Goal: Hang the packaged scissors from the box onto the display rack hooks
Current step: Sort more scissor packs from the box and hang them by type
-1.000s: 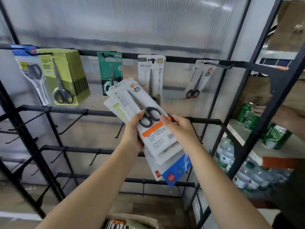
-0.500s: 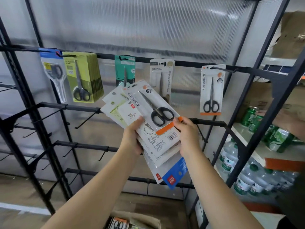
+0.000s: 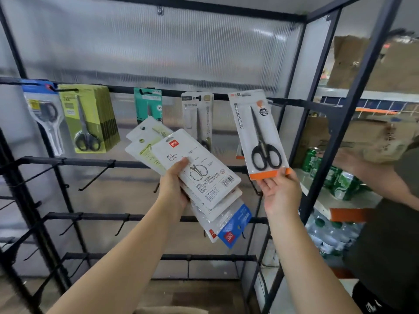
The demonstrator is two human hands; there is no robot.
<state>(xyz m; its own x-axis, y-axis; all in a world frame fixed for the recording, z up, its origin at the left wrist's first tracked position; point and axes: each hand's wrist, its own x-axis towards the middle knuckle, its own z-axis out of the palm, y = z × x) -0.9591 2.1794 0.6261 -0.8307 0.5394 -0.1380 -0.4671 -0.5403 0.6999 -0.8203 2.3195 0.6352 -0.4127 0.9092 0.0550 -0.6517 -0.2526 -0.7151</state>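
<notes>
Black display rack [image 3: 158,163], ribbed panel behind: top-rail hooks partly stocked, lower hooks bare. Orange-edged scissors pack [image 3: 260,134] pinched by right hand [image 3: 281,191], raised near top rail, unhung. Remaining packs [image 3: 197,175] gripped in left hand [image 3: 174,186].

The left hand [image 3: 173,189] hides the fanned scissor packs' [image 3: 204,175] lower-left corners.

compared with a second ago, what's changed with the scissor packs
The right hand has pulled the orange-edged scissors pack off the stack and raised it right, toward the top-bar hook; its fingers pinch the bottom edge. The left hand still grips the remaining stack.
</notes>
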